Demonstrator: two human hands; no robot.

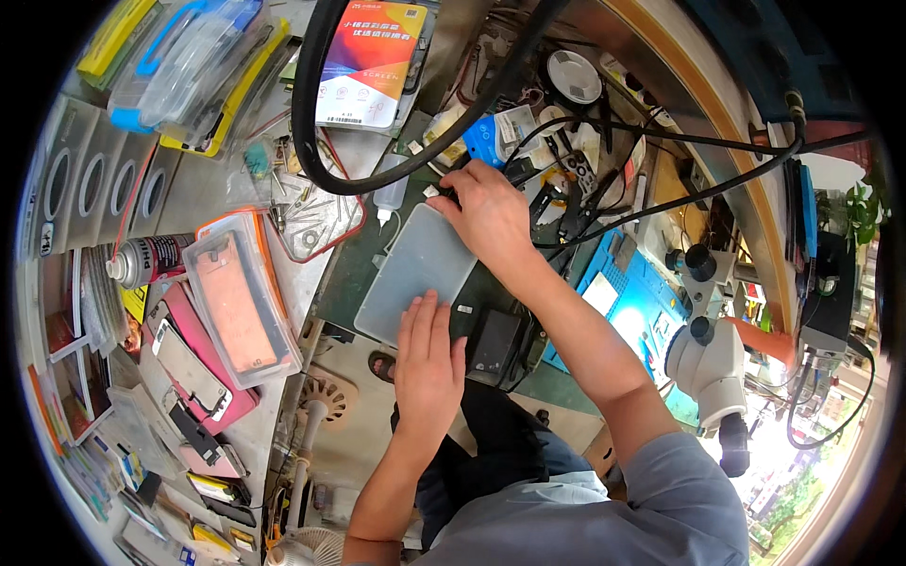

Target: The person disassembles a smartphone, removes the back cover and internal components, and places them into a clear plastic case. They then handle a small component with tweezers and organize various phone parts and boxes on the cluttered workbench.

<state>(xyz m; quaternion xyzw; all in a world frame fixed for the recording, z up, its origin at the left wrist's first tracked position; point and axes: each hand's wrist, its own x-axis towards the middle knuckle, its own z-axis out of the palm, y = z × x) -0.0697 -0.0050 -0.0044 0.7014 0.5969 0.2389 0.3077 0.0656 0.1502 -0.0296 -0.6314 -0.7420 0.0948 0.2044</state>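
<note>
A frosted translucent plastic case [421, 257] lies closed on the dark green bench mat, tilted toward the right at its far end. My left hand [429, 363] rests on its near end, fingers stretched out flat over the lid. Just past the far right corner of the case, my right hand [487, 213] is closed, thumb and fingers curled together. Something small and dark shows by its fingertips, too hidden to name. Beside the case's far left edge lies a small clear bottle with a white tip [388, 189]. A small white piece [464, 309] sits by the left hand.
A black cable [311, 141] loops over the bench. Pliers and other tools [578, 174] crowd the far right. A tray of screws [316, 212] and a clear box [236, 302] stand left. A dark phone-like device [497, 341] and a microscope [706, 363] are on the right.
</note>
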